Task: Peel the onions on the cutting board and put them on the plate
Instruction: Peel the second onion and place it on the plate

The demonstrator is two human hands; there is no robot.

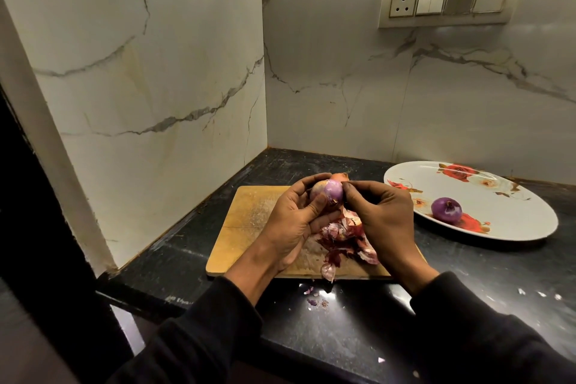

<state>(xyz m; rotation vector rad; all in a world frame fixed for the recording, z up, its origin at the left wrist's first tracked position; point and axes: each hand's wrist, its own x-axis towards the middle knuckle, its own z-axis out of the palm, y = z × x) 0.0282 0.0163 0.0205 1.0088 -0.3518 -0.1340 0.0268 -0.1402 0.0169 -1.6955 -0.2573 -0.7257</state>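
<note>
Red onion (327,192) – frame centre, lifted above cutting board (249,221) so skins (339,237) drop there | left hand (291,221) cups it | right hand (381,215) pinches skin | peeled onion (446,209) – floral plate (514,218), right.

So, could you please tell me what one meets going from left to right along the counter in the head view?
Cutting board → left hand holding the half-peeled onion → pile of onion skins → right hand pinching at the onion → peeled onion on the flowered plate.
</note>
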